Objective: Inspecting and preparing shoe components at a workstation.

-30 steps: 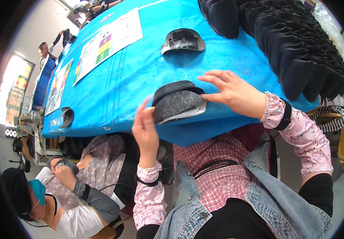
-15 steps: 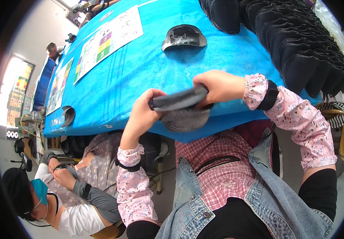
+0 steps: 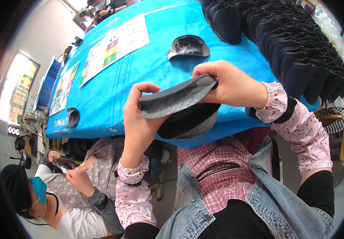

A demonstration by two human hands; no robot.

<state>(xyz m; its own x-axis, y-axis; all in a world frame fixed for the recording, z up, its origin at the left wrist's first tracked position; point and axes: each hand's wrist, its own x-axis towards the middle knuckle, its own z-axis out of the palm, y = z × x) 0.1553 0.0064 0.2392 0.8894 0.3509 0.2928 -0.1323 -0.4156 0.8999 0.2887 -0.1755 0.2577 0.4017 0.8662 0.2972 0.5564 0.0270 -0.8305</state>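
Gripping a dark grey curved piece (image 3: 176, 98) at both ends, I have my left hand (image 3: 137, 117) closed on its left end and my right hand (image 3: 237, 85) pinching its right end, with a rounded black part slung beneath the band, all in front of the blue-covered table's (image 3: 156, 59) near edge. Beyond it on the cover lies a patchy black-and-silver shell (image 3: 196, 48), a printed sheet (image 3: 118, 46) to the left of that and rows of nested black pieces (image 3: 293, 51) to the right.
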